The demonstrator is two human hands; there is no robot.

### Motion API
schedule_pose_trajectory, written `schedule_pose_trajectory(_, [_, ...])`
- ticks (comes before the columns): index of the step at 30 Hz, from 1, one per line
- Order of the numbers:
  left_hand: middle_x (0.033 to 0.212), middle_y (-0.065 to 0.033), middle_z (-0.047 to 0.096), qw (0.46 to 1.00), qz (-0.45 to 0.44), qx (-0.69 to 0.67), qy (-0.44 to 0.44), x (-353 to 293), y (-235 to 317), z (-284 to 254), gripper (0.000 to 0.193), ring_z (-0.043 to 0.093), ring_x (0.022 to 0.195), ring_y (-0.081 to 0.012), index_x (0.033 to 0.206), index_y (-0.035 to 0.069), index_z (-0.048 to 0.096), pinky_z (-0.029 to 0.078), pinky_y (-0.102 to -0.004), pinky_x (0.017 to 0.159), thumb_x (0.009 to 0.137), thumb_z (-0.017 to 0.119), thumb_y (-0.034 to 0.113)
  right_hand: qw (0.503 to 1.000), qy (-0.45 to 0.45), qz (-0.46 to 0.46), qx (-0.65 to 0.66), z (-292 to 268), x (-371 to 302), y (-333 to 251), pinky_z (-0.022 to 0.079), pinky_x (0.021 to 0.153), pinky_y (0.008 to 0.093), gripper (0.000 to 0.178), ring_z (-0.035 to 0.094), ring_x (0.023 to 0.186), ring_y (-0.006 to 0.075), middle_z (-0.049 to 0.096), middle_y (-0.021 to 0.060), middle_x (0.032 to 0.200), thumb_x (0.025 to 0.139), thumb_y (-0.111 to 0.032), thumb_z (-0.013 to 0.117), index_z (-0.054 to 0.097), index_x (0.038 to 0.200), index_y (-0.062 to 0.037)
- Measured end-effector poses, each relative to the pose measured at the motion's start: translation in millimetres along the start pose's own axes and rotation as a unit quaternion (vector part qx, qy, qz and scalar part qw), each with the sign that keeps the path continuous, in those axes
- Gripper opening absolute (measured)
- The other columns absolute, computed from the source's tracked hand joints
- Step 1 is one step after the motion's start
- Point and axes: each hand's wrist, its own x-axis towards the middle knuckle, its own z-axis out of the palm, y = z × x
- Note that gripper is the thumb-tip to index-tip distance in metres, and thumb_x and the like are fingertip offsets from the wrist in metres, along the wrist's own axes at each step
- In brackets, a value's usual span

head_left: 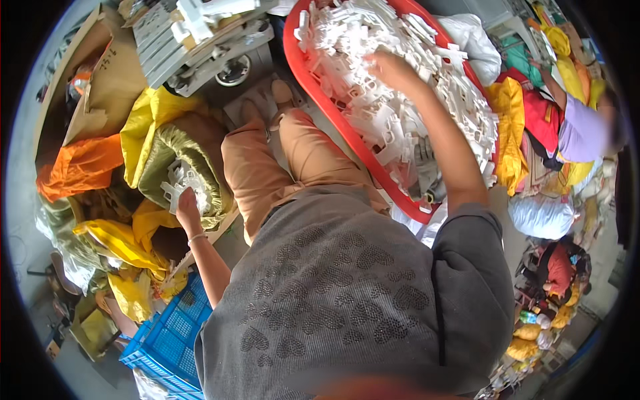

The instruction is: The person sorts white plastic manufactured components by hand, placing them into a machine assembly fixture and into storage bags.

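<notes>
- The left hand (187, 208), left of the red tub (333, 120), closes its fingers on white plastic pieces (179, 181) in an olive sack (183, 157).
- The right hand (393, 70) rests on the heap of white plastic parts (400, 100) inside the tub; its grip cannot be told.
- Right of the tub sits another person (583, 130).

A large red oval plastic tub (303, 73) sits far right, heaped with small white plastic clips (400, 100); the right hand (390, 67) rests on that heap. Left lies an open olive-green cloth sack (193, 157) with more clips in it, the left hand (187, 207) at its mouth. A blue perforated plastic crate (170, 337) stands near left.
</notes>
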Motion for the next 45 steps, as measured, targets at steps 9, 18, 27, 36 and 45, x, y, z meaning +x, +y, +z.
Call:
schedule_pose_trajectory(9, [0.093, -0.0081, 0.067, 0.996, 0.041, -0.010, -0.081, -4.7, 79.8, 55.6, 0.025, 0.062, 0.082, -0.0178, 0.103, 0.001, 0.065, 0.050, -0.0294, 0.073, 0.089, 0.057, 0.020, 0.969, 0.123, 0.212, -0.003, 97.4, -11.7, 59.2, 0.050, 0.070, 0.0436, 0.052, 0.062, 0.086, 0.0291, 0.062, 0.0127, 0.101, 0.077, -0.027, 0.062, 0.049, 0.127, -0.0206])
schedule_pose_trajectory(18, [0.098, -0.0097, 0.066, 0.974, -0.010, -0.032, -0.223, 12.4, 103.7, 89.1, 0.030, 0.062, 0.085, -0.0204, 0.106, -0.005, 0.061, 0.051, -0.0288, 0.076, 0.084, 0.064, 0.015, 0.981, 0.142, 0.129, 0.018, 78.8, -9.3, 52.1, 0.050, 0.060, 0.0431, 0.048, 0.064, 0.083, 0.0307, 0.051, 0.0196, 0.115, 0.069, -0.012, 0.062, 0.051, 0.115, -0.0087])
schedule_pose_trajectory(27, [0.104, -0.0156, 0.065, 0.953, 0.154, 0.082, -0.246, 24.4, 151.3, 114.6, 0.025, 0.060, 0.092, -0.0210, 0.107, -0.003, 0.060, 0.048, -0.0319, 0.080, 0.090, 0.055, 0.014, 0.836, 0.247, 0.186, 0.454, 103.7, -141.9, 116.5, 0.048, 0.054, 0.0273, 0.033, 0.053, 0.061, 0.0115, 0.056, 0.0046, 0.080, 0.073, 0.003, 0.061, 0.054, 0.104, -0.0065])
schedule_pose_trajectory(36, [0.087, -0.0098, 0.068, 0.970, 0.118, 0.037, -0.209, -29.5, 175.8, 103.7, 0.020, 0.065, 0.079, -0.0147, 0.103, 0.003, 0.065, 0.050, -0.0269, 0.070, 0.087, 0.060, 0.012, 0.736, 0.329, 0.091, 0.585, 88.1, -156.0, 100.4, 0.049, 0.082, 0.0276, 0.035, 0.062, 0.089, 0.0162, 0.056, 0.0081, 0.107, 0.085, 0.002, 0.055, 0.048, 0.118, -0.0015])
schedule_pose_trajectory(45, [0.096, -0.0115, 0.064, 0.952, 0.156, 0.016, -0.262, -38.3, 140.3, 103.5, 0.023, 0.061, 0.087, -0.0174, 0.106, -0.007, 0.058, 0.051, -0.0276, 0.079, 0.089, 0.056, 0.009, 0.811, 0.381, 0.116, 0.429, 105.6, -134.8, 105.9, 0.047, 0.062, 0.0261, 0.045, 0.053, 0.073, 0.0114, 0.054, 0.0050, 0.098, 0.074, 0.001, 0.067, 0.052, 0.116, -0.0039])
